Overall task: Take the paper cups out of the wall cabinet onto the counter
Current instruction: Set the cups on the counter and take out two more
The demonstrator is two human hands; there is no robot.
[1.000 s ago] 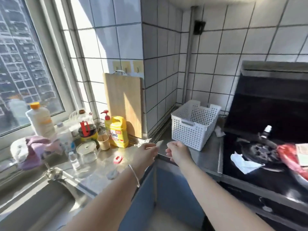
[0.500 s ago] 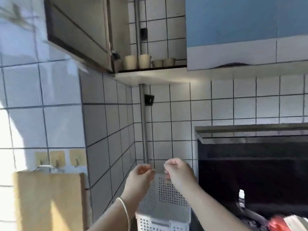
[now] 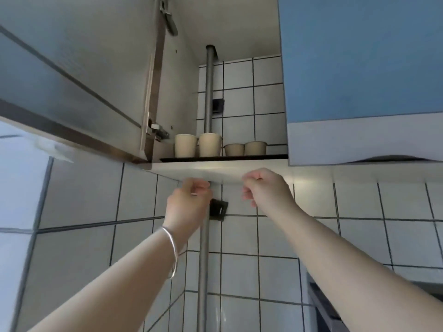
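Two tall beige paper cups [image 3: 185,145] [image 3: 210,144] and two shorter ones [image 3: 234,150] [image 3: 255,148] stand on the bottom shelf [image 3: 215,167] of the open wall cabinet. Both my hands are raised just below that shelf, apart from the cups. My left hand [image 3: 189,202], with a silver bangle on the wrist, has its fingers curled shut under the shelf's front edge. My right hand [image 3: 266,188] hangs beside it, fingers loosely curled with nothing in them. The counter is out of view.
The cabinet's door [image 3: 72,80] stands swung open to the left, hinges showing. A shut blue cabinet door [image 3: 359,56] is on the right. A grey vertical pipe [image 3: 209,92] with a black bracket [image 3: 218,210] runs up the tiled corner through the cabinet.
The view has tilted up from the counter to the open cabinet. Both hands have risen from counter height to just under the cabinet shelf and moved slightly apart.
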